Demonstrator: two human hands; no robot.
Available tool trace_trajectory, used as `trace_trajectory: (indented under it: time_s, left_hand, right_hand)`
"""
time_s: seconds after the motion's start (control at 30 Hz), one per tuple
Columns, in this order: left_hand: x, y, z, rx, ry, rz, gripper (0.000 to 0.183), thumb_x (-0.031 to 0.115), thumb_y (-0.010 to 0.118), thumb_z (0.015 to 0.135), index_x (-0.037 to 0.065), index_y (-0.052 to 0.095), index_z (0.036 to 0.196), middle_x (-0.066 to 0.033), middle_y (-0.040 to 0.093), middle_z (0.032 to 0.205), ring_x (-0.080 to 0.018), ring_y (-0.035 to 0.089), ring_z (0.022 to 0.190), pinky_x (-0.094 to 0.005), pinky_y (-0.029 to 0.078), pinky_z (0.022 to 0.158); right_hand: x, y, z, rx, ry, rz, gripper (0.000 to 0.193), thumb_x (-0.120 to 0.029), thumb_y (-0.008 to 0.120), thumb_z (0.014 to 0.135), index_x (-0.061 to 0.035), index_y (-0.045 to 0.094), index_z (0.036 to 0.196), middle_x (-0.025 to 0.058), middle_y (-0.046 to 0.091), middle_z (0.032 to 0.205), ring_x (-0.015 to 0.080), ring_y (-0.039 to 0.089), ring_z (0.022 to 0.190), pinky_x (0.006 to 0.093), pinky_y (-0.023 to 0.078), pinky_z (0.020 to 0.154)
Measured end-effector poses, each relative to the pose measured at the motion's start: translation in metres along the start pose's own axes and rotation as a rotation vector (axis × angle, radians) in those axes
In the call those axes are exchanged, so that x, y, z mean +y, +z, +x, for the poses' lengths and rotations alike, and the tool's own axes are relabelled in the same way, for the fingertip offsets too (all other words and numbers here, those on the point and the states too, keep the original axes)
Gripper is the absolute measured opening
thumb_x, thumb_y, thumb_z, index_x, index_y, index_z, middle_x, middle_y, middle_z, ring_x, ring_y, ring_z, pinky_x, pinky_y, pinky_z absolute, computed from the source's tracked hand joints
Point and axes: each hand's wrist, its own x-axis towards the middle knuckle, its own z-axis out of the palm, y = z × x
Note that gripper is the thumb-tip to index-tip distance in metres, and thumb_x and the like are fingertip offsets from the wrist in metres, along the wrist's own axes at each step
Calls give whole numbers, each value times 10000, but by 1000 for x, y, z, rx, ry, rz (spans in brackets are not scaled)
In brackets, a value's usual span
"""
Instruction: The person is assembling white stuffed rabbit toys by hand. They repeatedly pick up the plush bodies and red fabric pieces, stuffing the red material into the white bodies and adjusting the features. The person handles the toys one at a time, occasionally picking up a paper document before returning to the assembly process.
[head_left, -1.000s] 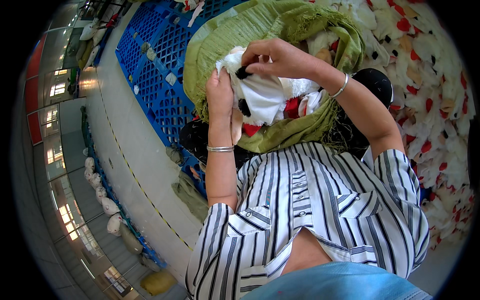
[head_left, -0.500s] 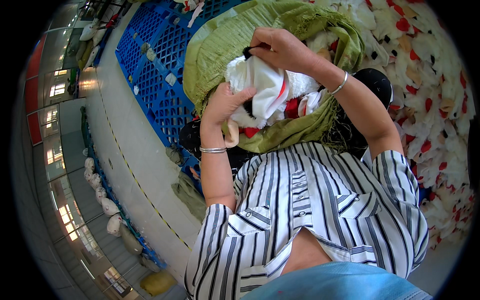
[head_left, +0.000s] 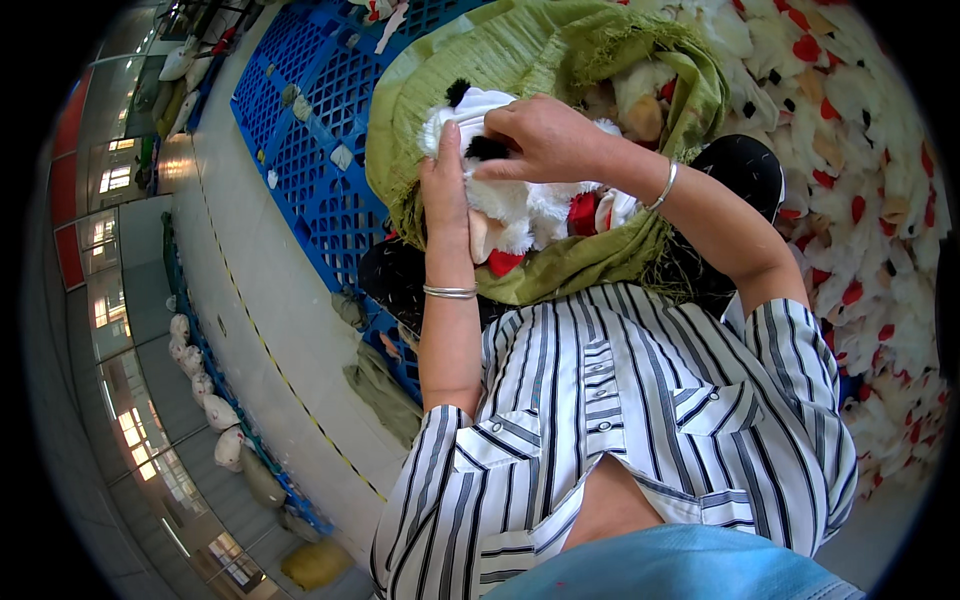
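Both hands are on a limp white plush toy skin (head_left: 512, 205) with black tufts, red patches and a beige part. It lies over my lap at the near side of an olive woven sack (head_left: 425, 95). My left hand (head_left: 446, 185) grips its left side, thumb on top and fingers hidden beneath. From the right my right hand (head_left: 545, 140) closes on the fabric beside a black fluffy patch (head_left: 486, 149). Another black tuft (head_left: 457, 92) sticks up at the skin's far edge. Parts of the skin are hidden under my right hand.
More plush pieces (head_left: 640, 95) lie inside the sack. A large heap of white, red and beige plush skins (head_left: 840, 150) spreads along the right. Blue plastic pallets (head_left: 310, 105) lie at the left, beside a pale floor (head_left: 255, 230) with a striped line.
My right hand has come down and nearer from the far edge of the skin. The skin's smooth white side has turned over, showing fluffy fur. My left hand has shifted slightly right.
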Motion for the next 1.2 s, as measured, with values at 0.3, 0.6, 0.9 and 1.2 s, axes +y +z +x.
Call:
trace_trajectory:
  time_s: [0.3, 0.6, 0.9, 1.2]
  left_hand:
    - [10, 17, -5, -13, 83, 76, 512, 466, 620, 958, -20, 679, 1106, -45, 657, 1036, -121, 590, 905, -274, 475, 786]
    - [22, 4, -3, 72, 109, -90, 536, 441, 565, 978, -32, 615, 1225, -128, 665, 1172, -207, 660, 1024, -328, 533, 881]
    - [13, 4, 4, 95, 166, -212, 610, 504, 583, 958, -60, 647, 1181, -127, 692, 1117, -179, 671, 964, -327, 533, 845]
    - [25, 17, -15, 57, 134, -86, 536, 448, 620, 954, -46, 653, 1158, -87, 682, 1084, -165, 645, 930, -305, 515, 831]
  right_hand:
    - [3, -1, 3, 72, 201, 507, 460, -383, 529, 1010, 14, 662, 821, 96, 574, 584, 231, 507, 527, 382, 435, 555]
    - [45, -22, 4, -83, 455, 531, 298, -249, 548, 973, -10, 725, 1005, 23, 646, 816, 106, 555, 763, 278, 471, 693]
    - [52, -2, 7, 61, 425, 654, 254, -186, 586, 985, -7, 660, 1149, -7, 661, 865, 43, 508, 710, 211, 430, 623]
    - [33, -20, 1, -272, 559, 956, 351, -369, 601, 987, -40, 692, 904, 28, 663, 723, 84, 563, 564, 237, 454, 533]
